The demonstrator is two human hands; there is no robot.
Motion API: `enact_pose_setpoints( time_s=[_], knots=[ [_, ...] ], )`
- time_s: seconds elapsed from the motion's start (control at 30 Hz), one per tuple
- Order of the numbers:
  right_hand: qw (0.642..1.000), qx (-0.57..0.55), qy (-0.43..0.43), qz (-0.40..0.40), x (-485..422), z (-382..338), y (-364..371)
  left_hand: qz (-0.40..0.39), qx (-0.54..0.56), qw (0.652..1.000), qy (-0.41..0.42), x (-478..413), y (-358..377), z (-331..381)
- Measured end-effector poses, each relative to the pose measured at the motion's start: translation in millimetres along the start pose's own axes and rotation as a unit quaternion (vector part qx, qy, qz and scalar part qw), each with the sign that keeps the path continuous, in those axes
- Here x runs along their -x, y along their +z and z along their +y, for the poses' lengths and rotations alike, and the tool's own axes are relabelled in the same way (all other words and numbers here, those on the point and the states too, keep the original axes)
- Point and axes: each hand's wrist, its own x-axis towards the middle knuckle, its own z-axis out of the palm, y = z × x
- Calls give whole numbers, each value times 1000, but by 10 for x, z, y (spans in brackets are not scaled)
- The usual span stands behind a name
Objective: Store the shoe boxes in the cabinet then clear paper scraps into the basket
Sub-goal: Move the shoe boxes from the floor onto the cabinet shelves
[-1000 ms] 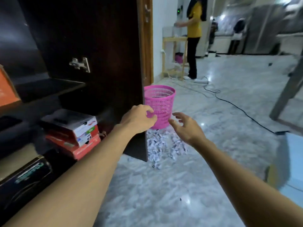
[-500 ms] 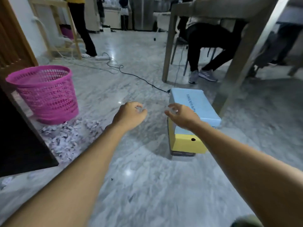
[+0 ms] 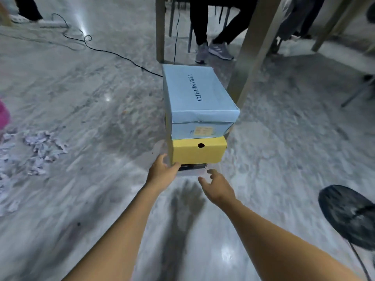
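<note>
A stack of shoe boxes stands on the marble floor in front of me. On top is a light blue box [image 3: 197, 98] with dark lettering, under it a yellow box [image 3: 197, 151], and at the bottom a dark box [image 3: 192, 168] that barely shows. My left hand [image 3: 162, 172] touches the stack's lower left corner, fingers loosely spread. My right hand [image 3: 216, 186] hovers open just short of the bottom box, holding nothing. Paper scraps [image 3: 40, 147] lie scattered at the left. A sliver of the pink basket [image 3: 3, 117] shows at the left edge.
Table legs [image 3: 251, 49] stand right behind the stack, with a seated person's legs and grey shoes [image 3: 220, 50] beyond. A black cable [image 3: 113, 52] runs across the floor at the back left. A dark round fan [image 3: 351, 216] sits at the lower right.
The view swung from the cabinet and basket to the box stack, then closer. Both hands dropped toward the base of the stack; the left one now touches it.
</note>
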Motion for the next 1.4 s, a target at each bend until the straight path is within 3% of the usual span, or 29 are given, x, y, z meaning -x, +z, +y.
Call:
enact_pose_setpoints(
  time_s=[0.13, 0.3, 0.53, 0.93, 1.4],
  knots=[
    [994, -105, 33, -2, -265, 167, 175, 4, 41, 998, -40, -262, 319, -274],
    [968, -243, 9, 58, -545, 168, 264, 6, 63, 998, -24, -535, 475, -477],
    [930, -360, -9, 65, -734, 200, 422, 2, 88, 996, 13, -668, 474, -523],
    [929, -367, -12, 47, -347, 241, 639, 36, 105, 994, 17, -206, 377, -799],
    [938, -327, -61, -99, 863, -285, 1457, 169, 184, 966, -66, 1150, -601, -1628]
  ],
)
